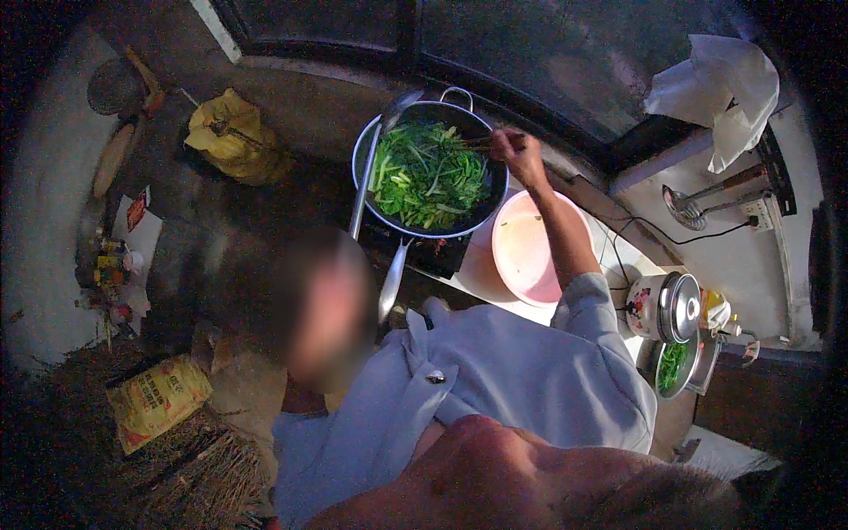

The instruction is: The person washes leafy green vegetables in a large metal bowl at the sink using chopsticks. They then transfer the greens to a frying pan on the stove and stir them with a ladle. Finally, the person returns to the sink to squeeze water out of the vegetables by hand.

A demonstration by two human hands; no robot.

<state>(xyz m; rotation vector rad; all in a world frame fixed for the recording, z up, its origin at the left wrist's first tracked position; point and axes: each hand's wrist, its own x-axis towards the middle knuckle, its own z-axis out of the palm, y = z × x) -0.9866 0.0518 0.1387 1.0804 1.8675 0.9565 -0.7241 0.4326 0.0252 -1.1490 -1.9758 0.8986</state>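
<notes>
My right hand is at the right rim of a wok, shut on thin chopsticks whose tips reach into the leafy greens. The greens fill much of the wok. A long metal-handled ladle or spatula lies across the wok's left rim, its head at the upper rim. Its handle runs down to a blurred patch beyond my left sleeve; my left hand is hidden there, and its hold cannot be made out. The wok's own handle points towards me.
Right of the wok stands a pink basin under my forearm. Farther right are a lidded electric pot and a metal bowl of greens. Utensils hang by the wall socket. A yellow sack stands left; brushwood lies lower left.
</notes>
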